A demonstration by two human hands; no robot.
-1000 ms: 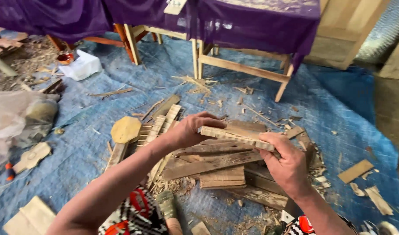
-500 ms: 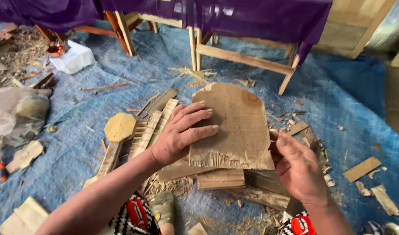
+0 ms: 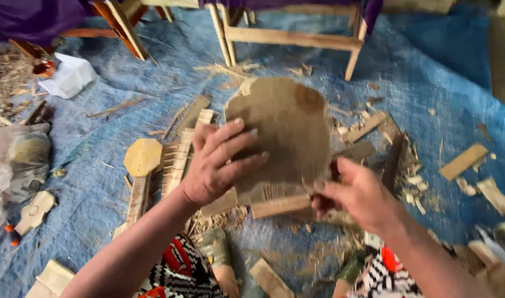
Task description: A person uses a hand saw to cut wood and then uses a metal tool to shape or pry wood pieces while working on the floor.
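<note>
My left hand (image 3: 219,163) lies spread on the face of a flat, rounded wooden board (image 3: 288,127) and grips its left side. The board stands tilted up above the floor, its broad face toward me. Fine comb-like teeth are cut along its lower edge (image 3: 274,191). My right hand (image 3: 354,193) pinches the board's lower right corner with thumb and fingers. Beneath the board lie wooden slats (image 3: 280,206) and shavings.
A blue tarp (image 3: 429,88) covers the floor, littered with wood offcuts (image 3: 463,160). A paddle-shaped wooden piece (image 3: 143,158) and toothed wooden strips (image 3: 178,160) lie to the left. A white box (image 3: 70,77), a plastic bag (image 3: 15,160) and wooden stool legs (image 3: 294,37) stand around.
The board was held flat and edge-on; both hands have tipped it upright so its broad face shows. My left hand has spread over its face, and the view has come closer.
</note>
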